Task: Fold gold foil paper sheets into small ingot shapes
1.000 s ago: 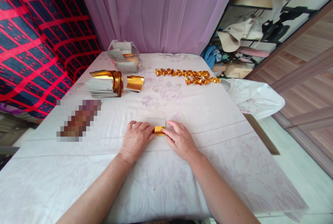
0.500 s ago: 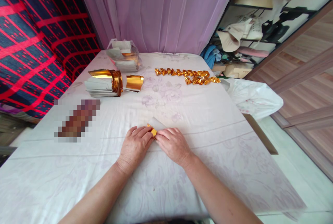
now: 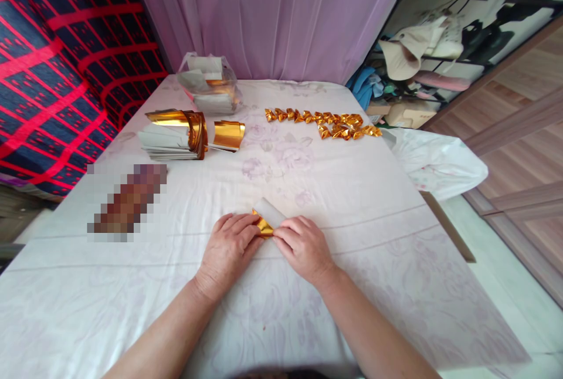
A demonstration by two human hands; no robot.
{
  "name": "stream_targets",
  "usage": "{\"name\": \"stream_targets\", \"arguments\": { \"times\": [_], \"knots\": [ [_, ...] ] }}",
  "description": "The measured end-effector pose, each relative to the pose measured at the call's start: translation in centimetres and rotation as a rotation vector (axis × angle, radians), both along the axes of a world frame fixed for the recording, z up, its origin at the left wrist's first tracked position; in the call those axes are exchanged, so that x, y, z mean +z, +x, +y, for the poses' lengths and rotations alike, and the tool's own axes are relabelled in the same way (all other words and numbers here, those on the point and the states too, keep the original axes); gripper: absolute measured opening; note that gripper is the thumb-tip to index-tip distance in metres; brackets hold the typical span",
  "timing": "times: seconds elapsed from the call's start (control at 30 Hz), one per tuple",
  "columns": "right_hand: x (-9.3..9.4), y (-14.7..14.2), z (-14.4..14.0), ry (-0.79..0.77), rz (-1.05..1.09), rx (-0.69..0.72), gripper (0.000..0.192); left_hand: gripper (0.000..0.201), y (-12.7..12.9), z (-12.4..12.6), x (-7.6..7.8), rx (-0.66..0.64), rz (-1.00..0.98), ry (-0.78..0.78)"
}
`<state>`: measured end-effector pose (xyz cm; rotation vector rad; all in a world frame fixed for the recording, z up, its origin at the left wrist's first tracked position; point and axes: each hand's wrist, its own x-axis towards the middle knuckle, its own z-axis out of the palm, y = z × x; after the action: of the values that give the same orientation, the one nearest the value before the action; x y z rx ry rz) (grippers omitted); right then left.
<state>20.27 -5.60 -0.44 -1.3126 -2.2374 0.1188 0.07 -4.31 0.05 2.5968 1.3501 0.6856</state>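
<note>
Near the front edge of the table [image 3: 396, 238], covered with a pale floral cloth, both hands press a small sheet of gold foil paper with a white back [image 3: 266, 222] flat against the cloth. The left hand [image 3: 231, 244] and right hand [image 3: 303, 245] have fingers curled down, pinching its folded gold corner between them, likely to crease it. Toward the far edge lie a row of folded gold paper pieces [image 3: 323, 122] and a stack of gold-and-white sheets [image 3: 176, 138].
</note>
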Motion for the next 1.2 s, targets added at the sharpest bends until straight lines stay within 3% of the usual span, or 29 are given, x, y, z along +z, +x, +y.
{"name": "stream_targets", "arguments": {
  "times": [0.97,1.2],
  "knots": [
    [-0.06,-0.42,-0.10,-0.114,0.028,-0.118,0.017,0.012,0.57,0.18,0.69,0.049,0.000,-0.087],
    [-0.13,-0.15,0.03,-0.145,0.058,-0.097,0.010,0.012,0.59,0.26,0.65,0.057,0.004,-0.092]
  ]
}}
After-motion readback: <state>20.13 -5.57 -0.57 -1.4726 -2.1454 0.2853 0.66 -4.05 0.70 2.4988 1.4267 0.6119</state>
